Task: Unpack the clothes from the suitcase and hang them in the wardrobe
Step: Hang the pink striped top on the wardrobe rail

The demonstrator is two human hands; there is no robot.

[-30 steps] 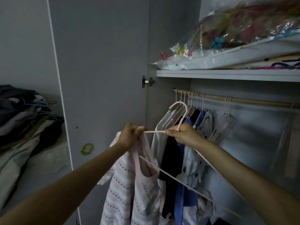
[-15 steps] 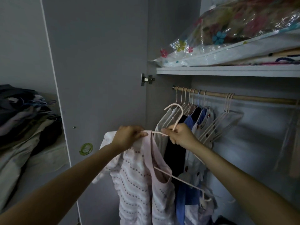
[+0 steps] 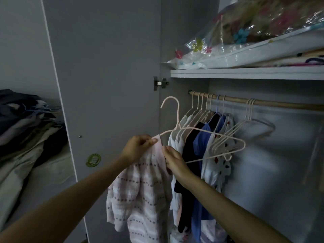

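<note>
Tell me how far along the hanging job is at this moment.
Done: several garments already hang on the rail. In hand: the left hand and right hand are fitting a pink striped top onto a hanger, whose hook is not yet on the rail. Left: hooking it up, and likely the clothes pile at the left. No suitcase is in view.

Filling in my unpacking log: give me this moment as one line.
stage: fitting garment on hanger | left hand: holds pink striped top | right hand: on top | pink hanger: off wooden rail
</note>
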